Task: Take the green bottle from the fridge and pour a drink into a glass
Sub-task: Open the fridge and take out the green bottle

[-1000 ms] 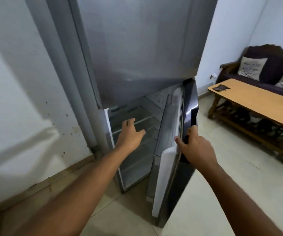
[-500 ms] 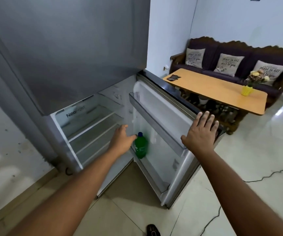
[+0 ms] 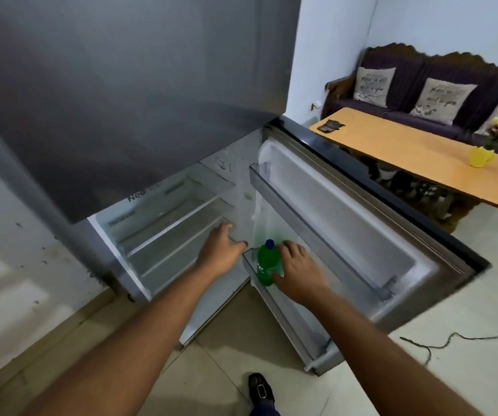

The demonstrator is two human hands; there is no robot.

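Your right hand [image 3: 297, 273] curls against the green bottle [image 3: 266, 267] standing upright in the open fridge door's [image 3: 361, 223] lower bin; whether it grips, you cannot tell. Your left hand [image 3: 220, 253] hovers loose-fingered beside bare shelves [image 3: 166, 232].

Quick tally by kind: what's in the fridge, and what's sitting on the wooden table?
Green bottle, in the door's lower rack: 1
Yellow cup holding flowers, on the table: 1
Dark flat item on the table: 1
Total: 3
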